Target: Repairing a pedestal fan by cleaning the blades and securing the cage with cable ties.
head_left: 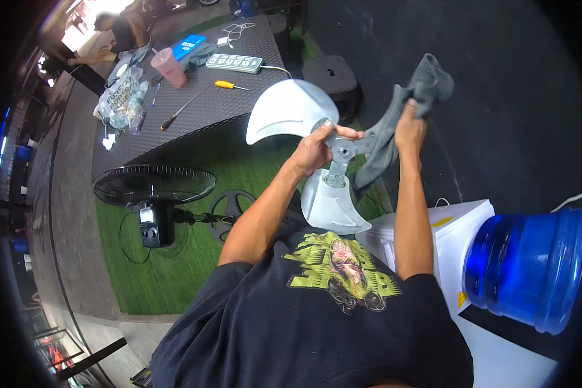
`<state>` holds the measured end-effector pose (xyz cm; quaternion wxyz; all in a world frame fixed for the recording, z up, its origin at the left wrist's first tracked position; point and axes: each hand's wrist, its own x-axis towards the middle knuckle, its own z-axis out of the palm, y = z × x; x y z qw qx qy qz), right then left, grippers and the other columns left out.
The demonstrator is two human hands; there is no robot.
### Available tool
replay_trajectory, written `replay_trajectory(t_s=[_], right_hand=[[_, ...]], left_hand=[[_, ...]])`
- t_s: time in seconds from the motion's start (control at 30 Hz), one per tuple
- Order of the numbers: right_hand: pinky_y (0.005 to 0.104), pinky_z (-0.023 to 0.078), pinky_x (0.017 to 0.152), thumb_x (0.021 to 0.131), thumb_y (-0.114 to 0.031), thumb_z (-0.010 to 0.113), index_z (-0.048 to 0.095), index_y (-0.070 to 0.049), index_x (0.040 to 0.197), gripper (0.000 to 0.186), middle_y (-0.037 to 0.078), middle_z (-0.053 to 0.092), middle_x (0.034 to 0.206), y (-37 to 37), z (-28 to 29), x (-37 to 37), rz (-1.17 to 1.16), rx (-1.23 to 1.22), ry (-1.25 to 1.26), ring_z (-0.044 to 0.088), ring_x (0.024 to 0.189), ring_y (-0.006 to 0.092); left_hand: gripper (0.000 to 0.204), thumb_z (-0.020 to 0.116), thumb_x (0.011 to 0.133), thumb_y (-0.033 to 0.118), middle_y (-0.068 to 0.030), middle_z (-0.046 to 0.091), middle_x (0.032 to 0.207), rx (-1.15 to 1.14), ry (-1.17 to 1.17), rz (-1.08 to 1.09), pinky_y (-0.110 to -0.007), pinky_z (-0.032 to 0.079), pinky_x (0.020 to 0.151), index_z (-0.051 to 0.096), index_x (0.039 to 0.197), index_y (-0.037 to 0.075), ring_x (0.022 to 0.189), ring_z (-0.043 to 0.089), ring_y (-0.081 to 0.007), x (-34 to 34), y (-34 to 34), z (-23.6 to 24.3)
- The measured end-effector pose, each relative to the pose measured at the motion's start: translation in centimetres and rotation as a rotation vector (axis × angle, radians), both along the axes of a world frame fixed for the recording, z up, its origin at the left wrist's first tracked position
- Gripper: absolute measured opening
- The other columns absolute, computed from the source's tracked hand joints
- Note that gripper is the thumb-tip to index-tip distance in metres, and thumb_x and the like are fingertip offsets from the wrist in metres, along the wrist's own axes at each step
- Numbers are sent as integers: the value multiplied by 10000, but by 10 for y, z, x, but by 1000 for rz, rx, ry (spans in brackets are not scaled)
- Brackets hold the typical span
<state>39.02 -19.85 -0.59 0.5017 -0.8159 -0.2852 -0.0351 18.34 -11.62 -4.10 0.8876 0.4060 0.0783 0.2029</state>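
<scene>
My left hand (315, 150) grips a metal fan blade (290, 115) by its hub, held up in front of my chest. One silver blade points up-left, another (330, 205) hangs down. My right hand (410, 127) is shut on a grey cloth (427, 84). The cloth drapes down over the right-hand blade, which it mostly hides. Both forearms rise from my black printed shirt.
A black fan on its stand (153, 187) lies on green turf at the left. A dark table (194, 97) behind holds a yellow screwdriver (229, 85), a power strip, a pink cup and a plastic bag. A white dispenser with a blue water jug (530, 265) stands at the right.
</scene>
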Motion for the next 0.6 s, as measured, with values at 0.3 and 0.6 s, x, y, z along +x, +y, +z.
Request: replay_trajectory(t_s=[0.3, 0.6], right_hand=[[388, 372, 1015, 958, -460, 347, 451, 37, 1296, 610, 165, 488, 1317, 83, 28, 64, 241, 479, 702, 473, 1209, 296], [417, 373, 1031, 984, -449, 328, 380, 7, 1338, 580, 137, 456, 1342, 240, 33, -26, 491, 356, 849, 454, 1226, 281]], left_hand=[[500, 382, 952, 363, -247, 576, 1172, 36, -226, -35, -406, 394, 1012, 581, 1076, -78, 1128, 553, -318, 39, 123, 13], [437, 354, 948, 276, -162, 624, 1114, 200, -244, 441, -344, 436, 944, 614, 1061, -56, 1045, 584, -231, 23, 245, 74]])
